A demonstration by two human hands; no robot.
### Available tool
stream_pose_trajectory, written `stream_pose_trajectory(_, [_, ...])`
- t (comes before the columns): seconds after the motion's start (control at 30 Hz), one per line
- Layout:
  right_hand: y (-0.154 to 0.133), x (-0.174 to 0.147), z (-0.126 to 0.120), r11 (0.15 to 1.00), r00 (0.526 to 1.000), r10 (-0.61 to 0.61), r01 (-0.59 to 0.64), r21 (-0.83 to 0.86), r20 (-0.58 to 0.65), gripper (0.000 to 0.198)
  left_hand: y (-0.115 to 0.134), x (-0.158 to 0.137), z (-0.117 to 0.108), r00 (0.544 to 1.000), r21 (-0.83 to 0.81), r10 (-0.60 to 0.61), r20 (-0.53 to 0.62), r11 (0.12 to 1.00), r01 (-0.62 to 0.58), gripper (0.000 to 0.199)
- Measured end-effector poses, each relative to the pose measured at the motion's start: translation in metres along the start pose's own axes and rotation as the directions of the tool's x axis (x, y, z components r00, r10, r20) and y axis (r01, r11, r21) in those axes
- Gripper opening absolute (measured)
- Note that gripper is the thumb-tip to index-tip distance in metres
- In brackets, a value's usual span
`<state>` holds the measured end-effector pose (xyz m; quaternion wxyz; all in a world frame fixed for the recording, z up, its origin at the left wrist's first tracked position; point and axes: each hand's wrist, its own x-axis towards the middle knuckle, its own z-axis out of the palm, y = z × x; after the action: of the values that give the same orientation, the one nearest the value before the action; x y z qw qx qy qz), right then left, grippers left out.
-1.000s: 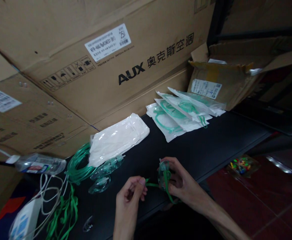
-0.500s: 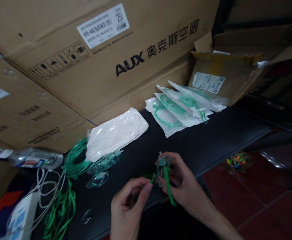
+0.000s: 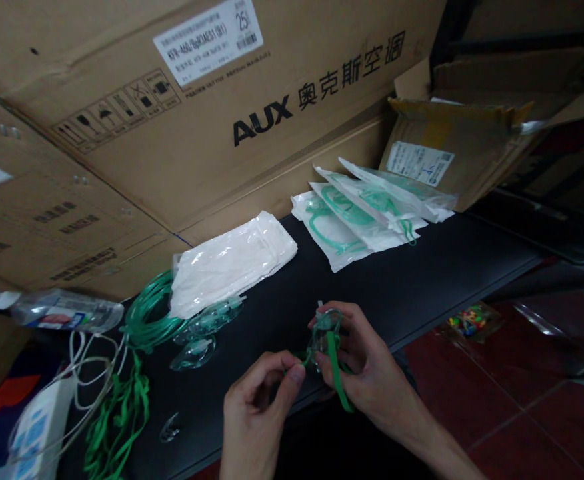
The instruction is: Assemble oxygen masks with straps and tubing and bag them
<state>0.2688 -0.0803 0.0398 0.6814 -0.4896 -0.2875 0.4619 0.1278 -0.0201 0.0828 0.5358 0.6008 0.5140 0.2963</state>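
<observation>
The front edge of the black table (image 3: 422,283) slanted from bottom left of centre up to the right, passing beneath both hands; its dark surface gave room between the mask (image 3: 328,323) and the white packets (image 3: 339,243) at centre right. A printed carton (image 3: 172,160) walled the back, and red floor (image 3: 492,407) showed at lower right. Clear and green-tinted, the mask was at lower centre, gripped in the right hand's (image 3: 365,357) fingers, with a flat green strap (image 3: 336,373) dangling; the left hand (image 3: 265,400) pinched green strapping beside it.
</observation>
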Motion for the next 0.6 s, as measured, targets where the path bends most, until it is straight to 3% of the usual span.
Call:
stream_pose_trajectory(0.43, [0.004, -0.003, -0.002, 1.0, 1.0, 0.0, 0.0, 0.01, 0.018, 0.052, -0.017, 0.007, -0.009, 0.996, 0.024, 0.045, 0.074, 0.999, -0.047, 0.022])
stream_pose_trajectory(0.6, [0.002, -0.003, -0.001, 1.0, 1.0, 0.007, -0.006, -0.016, 0.009, 0.05, -0.022, 0.011, -0.01, 0.997, 0.037, 0.062, 0.044, 0.997, -0.064, 0.028])
